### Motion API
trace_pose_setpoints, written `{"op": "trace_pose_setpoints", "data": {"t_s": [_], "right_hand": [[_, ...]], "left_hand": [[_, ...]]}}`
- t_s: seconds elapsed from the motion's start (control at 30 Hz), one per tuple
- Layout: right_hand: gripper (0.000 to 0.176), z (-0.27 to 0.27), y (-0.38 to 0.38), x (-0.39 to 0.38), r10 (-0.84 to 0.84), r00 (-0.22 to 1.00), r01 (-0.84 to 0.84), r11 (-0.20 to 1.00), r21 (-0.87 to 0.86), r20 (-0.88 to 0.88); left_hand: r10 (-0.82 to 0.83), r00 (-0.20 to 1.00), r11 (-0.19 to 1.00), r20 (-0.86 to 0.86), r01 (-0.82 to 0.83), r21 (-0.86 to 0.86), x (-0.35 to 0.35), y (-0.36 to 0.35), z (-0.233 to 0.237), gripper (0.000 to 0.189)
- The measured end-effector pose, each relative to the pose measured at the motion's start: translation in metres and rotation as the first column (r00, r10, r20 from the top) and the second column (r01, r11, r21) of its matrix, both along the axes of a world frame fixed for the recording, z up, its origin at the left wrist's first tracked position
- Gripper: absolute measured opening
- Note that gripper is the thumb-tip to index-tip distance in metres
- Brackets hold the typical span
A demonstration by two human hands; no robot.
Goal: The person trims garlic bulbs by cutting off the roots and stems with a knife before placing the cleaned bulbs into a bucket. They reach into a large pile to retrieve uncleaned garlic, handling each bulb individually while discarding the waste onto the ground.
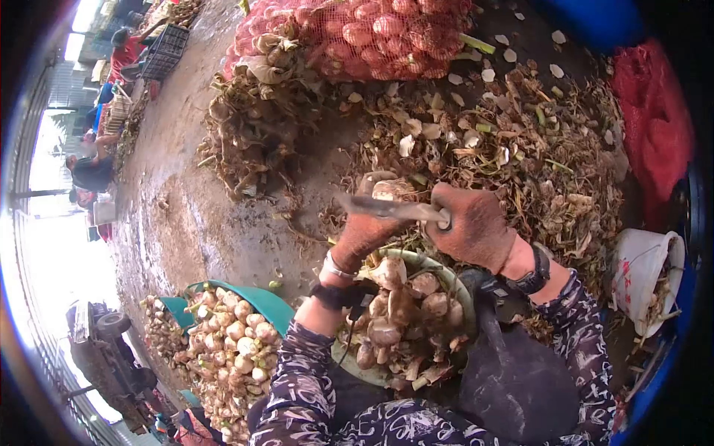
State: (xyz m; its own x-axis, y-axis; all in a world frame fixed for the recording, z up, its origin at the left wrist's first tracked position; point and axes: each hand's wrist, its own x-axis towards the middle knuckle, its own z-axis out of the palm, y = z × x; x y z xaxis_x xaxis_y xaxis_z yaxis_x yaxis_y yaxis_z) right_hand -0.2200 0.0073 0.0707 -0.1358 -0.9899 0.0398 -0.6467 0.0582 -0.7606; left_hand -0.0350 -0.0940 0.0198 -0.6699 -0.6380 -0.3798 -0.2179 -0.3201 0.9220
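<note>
My left hand (366,236), in an orange-brown work glove, is closed around a garlic bulb (394,190). The bulb shows between the fingers, its far side hidden by them. In my right hand (476,225), gloved alike, the wooden handle of a knife (379,208) is gripped, and the blade reaches left across the front of the bulb, blurred by motion. Below both wrists sits a pale green basin (462,286) holding several untrimmed garlic bulbs (384,331) with dirt and stems on them.
Ahead lies a red mesh sack (349,37) full of bulbs. Dry trimmings (513,149) cover the floor at right, with another heap (249,134) farther left. Trimmed garlic (230,349) spills from a green tub (264,305). A white bucket (638,279) stands at right. People (93,172) work far left.
</note>
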Motion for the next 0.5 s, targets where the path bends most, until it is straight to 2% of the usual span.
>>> {"op": "trace_pose_setpoints", "data": {"t_s": [0.07, 0.1, 0.17, 0.2, 0.23, 0.27, 0.3, 0.33, 0.37, 0.4, 0.43, 0.5], "right_hand": [[0.022, 0.001, 0.004, 0.005, 0.064, 0.99, -0.082, 0.985, -0.15, -0.123], [0.026, -0.005, 0.007, 0.005, 0.079, 0.99, -0.09, 0.992, -0.092, -0.12], [0.027, -0.008, 0.012, 0.007, 0.063, 0.992, -0.076, 0.99, -0.121, -0.113], [0.028, -0.01, 0.014, 0.008, 0.044, 0.993, -0.06, 0.987, -0.147, -0.106], [0.028, -0.014, 0.016, 0.008, 0.043, 0.994, -0.058, 0.987, -0.15, -0.105], [0.029, -0.021, 0.017, 0.007, 0.005, 0.993, -0.03, 0.98, -0.198, -0.122], [0.031, -0.027, 0.014, 0.004, -0.032, 0.99, -0.004, 0.968, -0.252, -0.14], [0.031, -0.033, 0.012, 0.0, -0.037, 0.989, -0.003, 0.965, -0.264, -0.144], [0.031, -0.04, 0.011, -0.002, -0.035, 0.993, -0.001, 0.95, -0.313, -0.109], [0.031, -0.046, 0.011, -0.002, -0.026, 0.997, -0.002, 0.933, -0.36, -0.072], [0.029, -0.05, 0.009, -0.003, -0.046, 0.997, 0.018, 0.93, -0.367, -0.069], [0.028, -0.052, 0.005, -0.004, -0.054, 0.996, 0.022, 0.923, -0.384, -0.073]], "left_hand": [[0.042, 0.999, 0.997, -0.007, -0.042, 0.068, 0.003, 0.008, -0.009, 0.07], [0.033, 0.999, 0.971, -0.015, -0.036, -0.238, -0.001, 0.012, -0.005, 0.063], [0.133, 0.978, 0.95, -0.162, -0.172, -0.262, -0.008, 0.025, 0.008, 0.049], [0.131, 0.979, 0.949, -0.159, -0.17, -0.265, -0.004, 0.028, 0.006, 0.049], [-0.057, 0.997, 0.714, 0.045, 0.072, -0.696, 0.002, 0.028, 0.0, 0.048], [-0.098, 0.982, 0.554, 0.163, 0.19, -0.811, 0.006, 0.03, -0.004, 0.048], [-0.111, 0.971, 0.503, 0.212, 0.239, -0.831, 0.005, 0.033, -0.001, 0.048], [-0.094, 0.978, 0.57, 0.188, 0.208, -0.795, 0.004, 0.036, 0.001, 0.048], [-0.053, 0.991, 0.699, 0.122, 0.124, -0.704, 0.002, 0.039, 0.002, 0.047], [0.106, 0.993, 0.908, -0.048, -0.117, -0.403, -0.013, 0.047, 0.029, 0.045], [0.107, 0.993, 0.905, -0.049, -0.118, -0.41, -0.015, 0.045, 0.03, 0.045], [0.031, 0.996, 0.853, 0.081, 0.016, -0.522, -0.016, 0.047, 0.032, 0.027]]}}
